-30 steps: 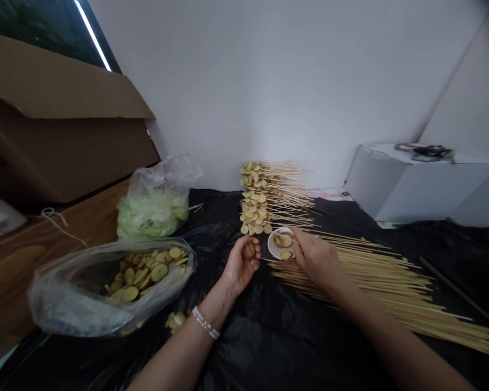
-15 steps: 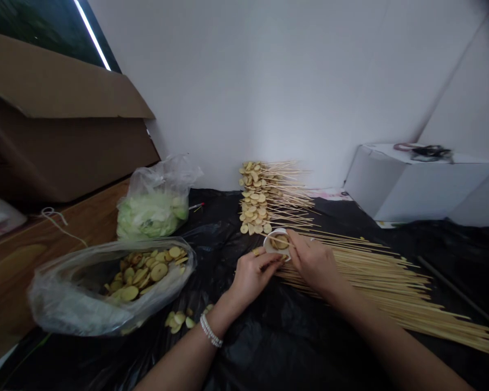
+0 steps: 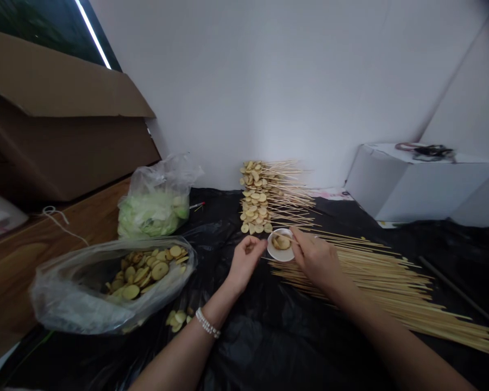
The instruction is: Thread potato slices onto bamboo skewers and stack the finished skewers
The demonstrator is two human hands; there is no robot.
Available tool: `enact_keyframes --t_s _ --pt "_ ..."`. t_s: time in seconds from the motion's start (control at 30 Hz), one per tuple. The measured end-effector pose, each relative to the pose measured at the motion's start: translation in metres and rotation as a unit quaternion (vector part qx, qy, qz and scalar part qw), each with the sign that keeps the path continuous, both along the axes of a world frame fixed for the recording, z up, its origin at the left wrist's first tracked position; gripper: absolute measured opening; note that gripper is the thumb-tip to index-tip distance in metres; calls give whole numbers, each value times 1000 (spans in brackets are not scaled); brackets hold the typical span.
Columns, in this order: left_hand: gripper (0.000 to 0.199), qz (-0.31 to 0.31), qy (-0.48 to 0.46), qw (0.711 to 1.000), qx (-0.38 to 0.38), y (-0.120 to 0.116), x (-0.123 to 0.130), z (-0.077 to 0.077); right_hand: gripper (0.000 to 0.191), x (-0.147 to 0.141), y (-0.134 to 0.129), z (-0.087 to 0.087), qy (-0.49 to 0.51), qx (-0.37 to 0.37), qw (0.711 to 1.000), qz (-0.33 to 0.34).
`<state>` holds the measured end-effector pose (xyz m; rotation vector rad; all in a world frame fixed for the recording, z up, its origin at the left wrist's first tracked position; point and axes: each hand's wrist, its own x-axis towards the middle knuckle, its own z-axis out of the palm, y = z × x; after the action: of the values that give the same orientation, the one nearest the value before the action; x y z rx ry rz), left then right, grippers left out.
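A small white bowl (image 3: 276,255) sits between my hands, with a potato slice (image 3: 281,243) inside. My right hand (image 3: 318,259) is closed around a bamboo skewer (image 3: 287,237), whose front end is over the bowl at the slice; whether it pierces the slice I cannot tell. Just left of the rim, my left hand (image 3: 245,264) has thumb and fingertips curled together; anything between them is too small to make out. Beyond the bowl lie stacked skewers with potato slices (image 3: 256,209). Loose bamboo skewers (image 3: 378,288) spread beneath and right of my right hand.
To the left, an open plastic bag (image 3: 77,304) holds potato slices; several more slices (image 3: 178,319) lie beside it. Behind is a bag of pale green slices (image 3: 157,209). A cardboard box (image 3: 65,146) stands far left, a white box (image 3: 407,182) right. Black plastic sheeting (image 3: 269,336) covers the surface.
My left hand has drawn back left from the bowl, and its fingers have curled in. The bowl shows more openly, slightly right of before. My right hand still grips the skewer.
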<state>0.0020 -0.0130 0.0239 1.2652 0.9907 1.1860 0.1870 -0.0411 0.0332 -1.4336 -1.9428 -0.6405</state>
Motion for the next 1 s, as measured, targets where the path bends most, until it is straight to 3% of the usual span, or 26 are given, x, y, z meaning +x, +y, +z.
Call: enact_keyframes --t_s 0.13,0.27,0.67,0.87,1.0 --pt "31 24 129 988 85 2 1 -11 33 -2 0 -2 -17 11 999 30" --pt "31 73 128 982 115 8 -9 -10 33 -5 -1 1 -18 30 998 52" --pt "26 263 105 957 60 38 -55 8 35 -2 -2 2 -10 11 999 52" --pt "25 293 153 943 34 47 -71 6 34 -3 -2 3 -20 17 998 52" --pt "30 306 145 939 55 46 -69 9 34 -3 -2 3 -19 12 999 50"
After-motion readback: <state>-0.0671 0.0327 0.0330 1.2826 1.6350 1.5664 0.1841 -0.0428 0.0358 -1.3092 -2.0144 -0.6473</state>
